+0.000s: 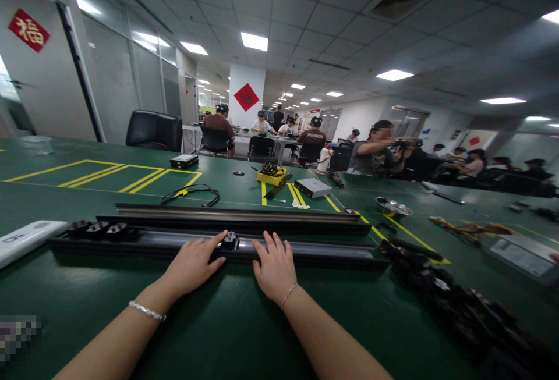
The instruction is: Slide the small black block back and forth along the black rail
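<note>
One long, black, channelled metal rail (323, 249), twelve o'clock, small black block (229, 240) sitting in it. I am resting my open left hand (190, 266) beside the block, my spread right hand (276, 272) at one o'clock.

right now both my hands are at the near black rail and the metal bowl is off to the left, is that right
No: the head view shows the metal bowl off to the right, not the left. Your left hand and right hand are at the near black rail.

The left edge crops the white case (28, 241), and the black parts (463, 310) lower right are blurred.
</note>
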Tool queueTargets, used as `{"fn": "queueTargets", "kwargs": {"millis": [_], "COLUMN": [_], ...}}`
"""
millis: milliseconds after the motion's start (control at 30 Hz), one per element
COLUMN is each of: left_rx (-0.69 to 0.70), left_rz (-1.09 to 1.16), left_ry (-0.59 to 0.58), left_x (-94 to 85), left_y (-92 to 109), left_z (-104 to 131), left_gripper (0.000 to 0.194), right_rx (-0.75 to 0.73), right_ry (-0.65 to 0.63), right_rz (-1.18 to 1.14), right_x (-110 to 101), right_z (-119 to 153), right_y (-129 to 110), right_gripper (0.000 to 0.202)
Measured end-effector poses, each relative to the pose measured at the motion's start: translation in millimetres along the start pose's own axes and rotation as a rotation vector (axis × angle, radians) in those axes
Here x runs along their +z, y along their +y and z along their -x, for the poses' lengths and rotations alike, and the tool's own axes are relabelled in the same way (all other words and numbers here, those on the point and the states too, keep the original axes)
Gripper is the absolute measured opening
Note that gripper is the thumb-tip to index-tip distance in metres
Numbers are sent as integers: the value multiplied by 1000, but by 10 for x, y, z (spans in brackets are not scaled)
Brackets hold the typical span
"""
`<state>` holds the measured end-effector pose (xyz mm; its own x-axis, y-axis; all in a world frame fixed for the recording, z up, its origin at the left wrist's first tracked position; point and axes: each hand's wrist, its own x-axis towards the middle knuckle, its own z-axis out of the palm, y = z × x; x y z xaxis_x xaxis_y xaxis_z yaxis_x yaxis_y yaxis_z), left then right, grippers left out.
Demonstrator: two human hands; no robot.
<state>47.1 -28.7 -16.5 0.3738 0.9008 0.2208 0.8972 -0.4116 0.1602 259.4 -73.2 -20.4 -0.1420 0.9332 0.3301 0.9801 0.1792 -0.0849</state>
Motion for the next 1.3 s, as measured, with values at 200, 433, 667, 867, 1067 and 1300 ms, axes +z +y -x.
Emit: {"fn": "queueTargets", "kwargs": {"millis": [200, 433, 667, 867, 1067, 1300], "left_rx": [5, 9, 1, -5, 2, -13], "left_rz": [3, -12, 12, 12, 1, -11], "left_ry": [-8, 0, -3, -6, -5, -26], "left_x": [-14, -3, -20, -17, -27, -44], "left_y": [20, 11, 26, 31, 52, 84], "left_z": [2, 0, 4, 5, 12, 13], "left_gripper": [62, 63, 63, 64, 66, 67], "right_rx": [-3, 6, -7, 0, -8, 0], "right_ry": [14, -7, 2, 4, 9, -16], "right_rz": [-15, -1, 8, -7, -7, 5], "right_x": [24, -4, 5, 11, 14, -19], "right_z": [-5, -1, -3, -7, -6, -4], "right_y": [9, -11, -3, -2, -2, -14], "right_gripper": [45, 45, 46, 46, 46, 47]}}
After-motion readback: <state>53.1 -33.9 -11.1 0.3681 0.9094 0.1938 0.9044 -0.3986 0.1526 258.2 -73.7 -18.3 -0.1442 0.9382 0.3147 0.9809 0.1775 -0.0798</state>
